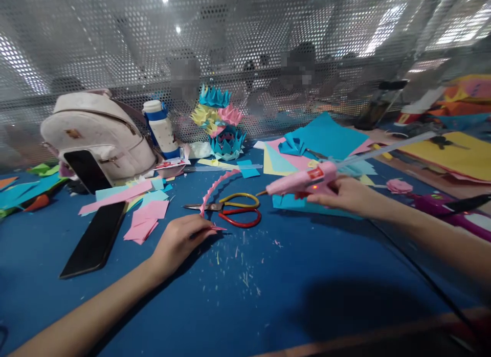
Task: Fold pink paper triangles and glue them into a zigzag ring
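My left hand (184,239) pinches one end of a pink folded-paper strip (215,188) with a pointed, toothed edge, which curves up and away to the right. Just beyond that hand lie scissors (240,208) with one yellow and one red handle loop, partly under the strip. In my right hand (341,193) is a pink glue gun (303,180), its nozzle pointing left toward the scissors. A small orange light glows on its side, and a long clear glue stick (387,148) sticks out of its back. Paper scraps (245,280) speckle the blue table (268,300) near my hands.
At the left are two phones (94,239), pink paper pieces (148,219), a white backpack (95,132) and a bottle (159,127). Folded-paper flowers (226,142) stand at the back. Coloured sheets (326,134) and a purple glue gun (433,208) lie right; a black cord (418,267) crosses the table.
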### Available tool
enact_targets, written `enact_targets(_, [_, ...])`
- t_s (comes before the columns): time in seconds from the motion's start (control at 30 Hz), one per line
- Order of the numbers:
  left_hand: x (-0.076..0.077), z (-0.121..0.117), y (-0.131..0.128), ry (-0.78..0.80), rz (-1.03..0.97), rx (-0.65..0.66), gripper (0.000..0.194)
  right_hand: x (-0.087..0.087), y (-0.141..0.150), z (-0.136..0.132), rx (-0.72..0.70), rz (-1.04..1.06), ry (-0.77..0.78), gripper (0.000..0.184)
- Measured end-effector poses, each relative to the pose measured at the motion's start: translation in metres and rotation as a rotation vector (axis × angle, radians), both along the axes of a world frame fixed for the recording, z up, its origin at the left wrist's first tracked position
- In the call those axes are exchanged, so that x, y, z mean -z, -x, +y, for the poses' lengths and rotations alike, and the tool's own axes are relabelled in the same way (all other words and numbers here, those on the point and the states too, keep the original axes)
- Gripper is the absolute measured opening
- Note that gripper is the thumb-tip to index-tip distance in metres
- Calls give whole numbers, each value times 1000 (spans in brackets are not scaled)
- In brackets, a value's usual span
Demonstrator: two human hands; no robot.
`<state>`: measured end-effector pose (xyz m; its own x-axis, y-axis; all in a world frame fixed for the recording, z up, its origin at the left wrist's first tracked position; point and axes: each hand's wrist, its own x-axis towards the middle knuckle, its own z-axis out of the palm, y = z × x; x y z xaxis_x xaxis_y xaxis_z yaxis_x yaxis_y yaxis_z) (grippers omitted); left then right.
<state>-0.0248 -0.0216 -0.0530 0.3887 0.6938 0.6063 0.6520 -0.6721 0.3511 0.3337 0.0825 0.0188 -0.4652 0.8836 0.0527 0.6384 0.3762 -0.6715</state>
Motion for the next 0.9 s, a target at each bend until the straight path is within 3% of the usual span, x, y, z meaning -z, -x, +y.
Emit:
enact_targets(0.07, [-1, -1, -1, 13, -26, 4, 22, -2, 15, -10, -200, -5, 61, 55])
enact_targets(0.17, [-2, -2, -3, 10, -31, 2, 21, -1, 41, -23, -325, 6, 145, 53])
enact_targets(0.33, [-4, -3, -2, 10, 0, 5, 22, 5, 64, -28, -336, 12, 206, 52])
enact_targets(0.9, [-7, -3, -4, -11, 3, -1, 23, 22, 66, -19, -385, 54, 248, 51])
